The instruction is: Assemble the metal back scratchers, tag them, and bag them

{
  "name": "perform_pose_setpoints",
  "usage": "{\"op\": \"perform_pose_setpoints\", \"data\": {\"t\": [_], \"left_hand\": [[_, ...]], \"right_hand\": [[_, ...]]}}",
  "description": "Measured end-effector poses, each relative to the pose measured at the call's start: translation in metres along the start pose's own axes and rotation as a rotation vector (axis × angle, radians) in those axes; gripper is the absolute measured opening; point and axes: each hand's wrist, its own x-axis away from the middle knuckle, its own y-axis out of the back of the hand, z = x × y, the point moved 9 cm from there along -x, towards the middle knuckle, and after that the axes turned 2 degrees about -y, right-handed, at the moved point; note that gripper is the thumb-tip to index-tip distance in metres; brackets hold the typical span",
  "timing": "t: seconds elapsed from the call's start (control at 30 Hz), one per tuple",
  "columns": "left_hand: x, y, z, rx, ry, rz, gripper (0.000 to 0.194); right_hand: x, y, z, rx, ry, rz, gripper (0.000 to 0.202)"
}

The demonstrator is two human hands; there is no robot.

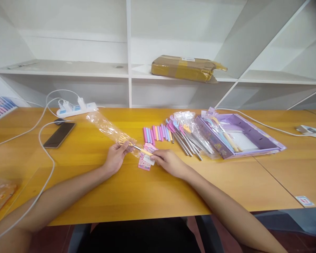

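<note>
an office or workroom — long desk [173, 196], white shelving [76, 66], power strip [77, 110]

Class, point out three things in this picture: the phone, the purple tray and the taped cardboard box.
Phone [60, 135]: head view, middle of its dark screen.
Purple tray [260, 152]: head view, its near rim.
Taped cardboard box [179, 69]: head view, its long front side.
</note>
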Motion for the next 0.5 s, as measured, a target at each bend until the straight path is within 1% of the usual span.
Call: {"op": "perform_pose_setpoints", "data": {"t": [0.13,0.2,0.27,0.3,0.4,0.43,0.5], "left_hand": [[0.008,-0.012,0.007,-0.115,0.048,0.106,0.032],[0.009,-0.015,0.009,-0.130,0.063,0.128,0.032],[0.007,-0.013,0.008,-0.088,0.050,0.098,0.031],[0.005,-0.011,0.007,-0.055,0.036,0.069,0.030],[-0.001,-0.003,0.002,0.032,0.010,-0.001,0.026],[-0.002,-0.002,0.002,0.047,0.011,-0.008,0.025],[-0.003,-0.002,0.002,0.040,0.023,0.002,0.025]], "right_hand": [[-0.001,-0.003,0.012,-0.030,0.020,-0.048,0.048],[-0.001,-0.004,0.012,-0.052,0.014,-0.059,0.044],[0.000,-0.004,0.005,-0.140,-0.029,-0.074,0.034],[0.001,-0.004,0.000,-0.223,-0.054,-0.075,0.032],[0.001,-0.007,-0.013,-0.541,-0.099,-0.049,0.041],[0.001,-0.008,-0.016,-0.621,-0.100,-0.034,0.041],[-0.001,-0.010,-0.019,-0.707,-0.101,-0.021,0.040]]}}
